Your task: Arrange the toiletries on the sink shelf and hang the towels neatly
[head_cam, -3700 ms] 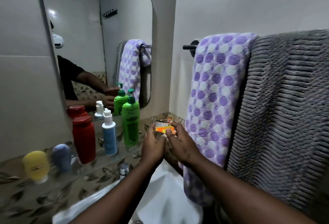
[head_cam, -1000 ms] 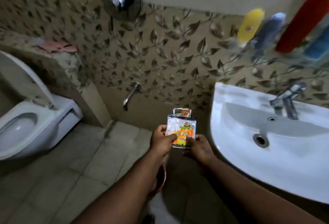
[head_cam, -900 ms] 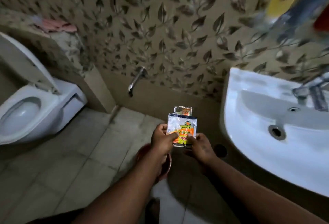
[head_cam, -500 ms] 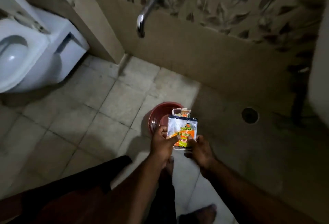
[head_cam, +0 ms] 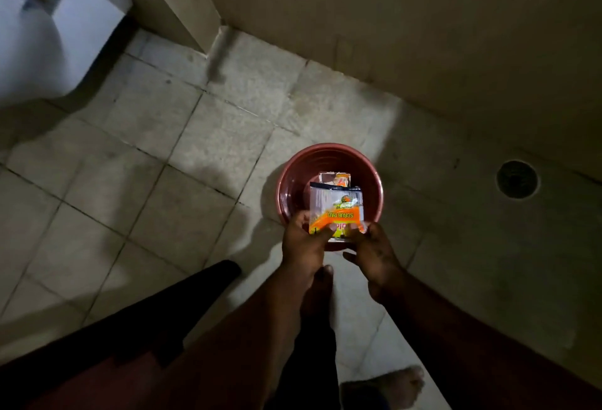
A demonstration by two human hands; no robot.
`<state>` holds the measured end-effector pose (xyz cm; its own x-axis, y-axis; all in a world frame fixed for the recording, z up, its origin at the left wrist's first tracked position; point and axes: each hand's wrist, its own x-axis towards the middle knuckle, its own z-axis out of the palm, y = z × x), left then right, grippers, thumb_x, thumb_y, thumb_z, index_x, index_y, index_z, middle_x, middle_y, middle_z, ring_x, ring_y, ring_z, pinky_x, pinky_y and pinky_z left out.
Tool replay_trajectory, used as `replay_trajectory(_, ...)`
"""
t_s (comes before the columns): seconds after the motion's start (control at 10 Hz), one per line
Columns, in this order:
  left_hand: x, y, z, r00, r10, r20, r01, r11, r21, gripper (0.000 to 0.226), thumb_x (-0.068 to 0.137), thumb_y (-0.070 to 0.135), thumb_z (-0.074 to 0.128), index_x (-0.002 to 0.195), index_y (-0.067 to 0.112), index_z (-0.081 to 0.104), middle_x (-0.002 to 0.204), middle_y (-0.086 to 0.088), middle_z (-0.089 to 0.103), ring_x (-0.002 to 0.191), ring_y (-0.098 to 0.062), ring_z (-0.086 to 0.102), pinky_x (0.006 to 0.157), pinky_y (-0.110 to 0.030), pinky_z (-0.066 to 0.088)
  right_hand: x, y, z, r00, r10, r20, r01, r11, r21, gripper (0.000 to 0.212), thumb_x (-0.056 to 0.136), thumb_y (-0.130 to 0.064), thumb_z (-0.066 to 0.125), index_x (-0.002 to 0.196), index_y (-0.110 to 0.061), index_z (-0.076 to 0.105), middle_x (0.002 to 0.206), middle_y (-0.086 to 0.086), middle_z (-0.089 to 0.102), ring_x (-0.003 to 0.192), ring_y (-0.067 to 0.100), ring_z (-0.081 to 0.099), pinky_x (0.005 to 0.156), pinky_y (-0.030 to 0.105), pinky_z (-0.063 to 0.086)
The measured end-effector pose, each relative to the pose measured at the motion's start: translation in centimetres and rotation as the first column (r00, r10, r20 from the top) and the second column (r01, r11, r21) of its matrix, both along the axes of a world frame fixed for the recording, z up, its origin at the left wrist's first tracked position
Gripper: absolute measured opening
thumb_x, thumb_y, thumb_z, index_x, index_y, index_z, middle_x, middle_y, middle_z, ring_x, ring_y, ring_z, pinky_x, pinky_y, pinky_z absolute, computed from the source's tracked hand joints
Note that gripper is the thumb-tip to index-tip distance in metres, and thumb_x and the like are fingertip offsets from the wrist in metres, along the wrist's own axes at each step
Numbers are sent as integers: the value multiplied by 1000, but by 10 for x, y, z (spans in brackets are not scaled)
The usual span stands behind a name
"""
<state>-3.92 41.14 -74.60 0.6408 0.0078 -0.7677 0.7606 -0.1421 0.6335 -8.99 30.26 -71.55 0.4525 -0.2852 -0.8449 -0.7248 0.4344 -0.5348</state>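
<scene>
Scrub pad packet [head_cam: 337,210] is pinched at its near edge by left hand [head_cam: 303,243] & right hand [head_cam: 374,253], long axis pointing far, directly over red bowl [head_cam: 290,181] on the floor.

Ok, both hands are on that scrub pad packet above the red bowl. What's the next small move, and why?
Probably lower it and let go into the red bowl. The left hand and right hand pinch the scrub pad packet by its near edge, directly over the bowl on the floor, though this move isn't certain.
</scene>
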Motion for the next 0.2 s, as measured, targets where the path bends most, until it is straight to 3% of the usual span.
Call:
replay_trajectory(0.1,7,-3,-19,999,44,-25,-45,998,-41,46,83,-11,73,124,4,58,115,-14,68,108,-32,67,100,-54,51,11,-5,-14,996,-79,32,75,992,97,15,104,-5,45,113,-8,57,99,14,69,69,11,74,50,19,54)
replay_trajectory(0.2,9,3,-36,998,30,-49,-32,998,-47,48,85,-12,70,130,-1,57,117,-10,68,104,-25,67,94,-43,57,14,-5,-29,990,-136,-30,139,983,117,23,103,-1,46,124,-5,53,110,16,64,85,24,65,56,20,58)
